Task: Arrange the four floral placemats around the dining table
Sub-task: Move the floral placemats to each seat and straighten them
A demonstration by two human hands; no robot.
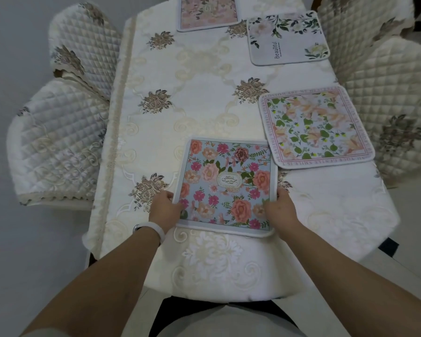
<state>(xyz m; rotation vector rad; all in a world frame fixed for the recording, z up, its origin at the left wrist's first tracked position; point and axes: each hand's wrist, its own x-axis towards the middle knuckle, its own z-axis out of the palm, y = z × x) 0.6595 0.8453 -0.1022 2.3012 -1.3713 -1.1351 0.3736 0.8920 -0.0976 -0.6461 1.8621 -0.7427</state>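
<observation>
Chairs (58, 142) beside table (192, 81), placemats (316, 127) ahead

Pink placemat (208, 13): its far part is cut off by the top edge, and the emblem at its centre is too blurred for me to read.
White placemat (288, 37): the small print beside "Beautiful" is too small to read.
Peach placemat (316, 127): I cannot read the border lettering in full.
Blue placemat (226, 186): my left grip (164, 209) and right grip (281, 207) cover parts of its side edges, and my fingertips are out of sight.
Table (195, 110): its far end runs past the top edge, and its legs are hidden under the tablecloth (216, 259).
Far right chair (365, 18): cut off by the top edge.
</observation>
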